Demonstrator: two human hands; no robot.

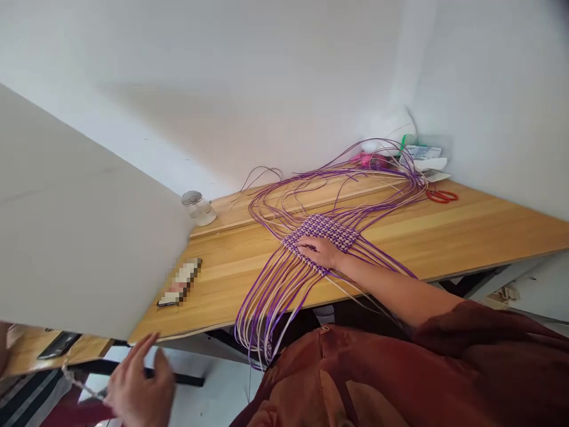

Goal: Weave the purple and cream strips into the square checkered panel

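Observation:
A woven square of purple and cream cords (pixel 342 236) lies on the wooden table (pixel 489 231), in a checked pattern. Long loose strands (pixel 267 296) run out from its sides; some hang over the front edge, others arc back toward the wall. My right hand (pixel 320 252) rests on the near left part of the weave, palm down, fingers stretched out. Off the table at the lower left, my left hand (pixel 140 382) is raised with thumb and fingers apart, slightly blurred. A pale twisted cord (pixel 80 382) shows beside it; whether they touch is unclear.
Red-handled scissors (pixel 442 196) lie right of the strands. Behind are a pink bundle (pixel 372 159) and packets (pixel 422 153). A clear jar (pixel 198 209) and a blurred-out phone (pixel 180 284) are on the left. Beyond the partition (pixel 80 225), a dark device (pixel 60 345) lies on another table.

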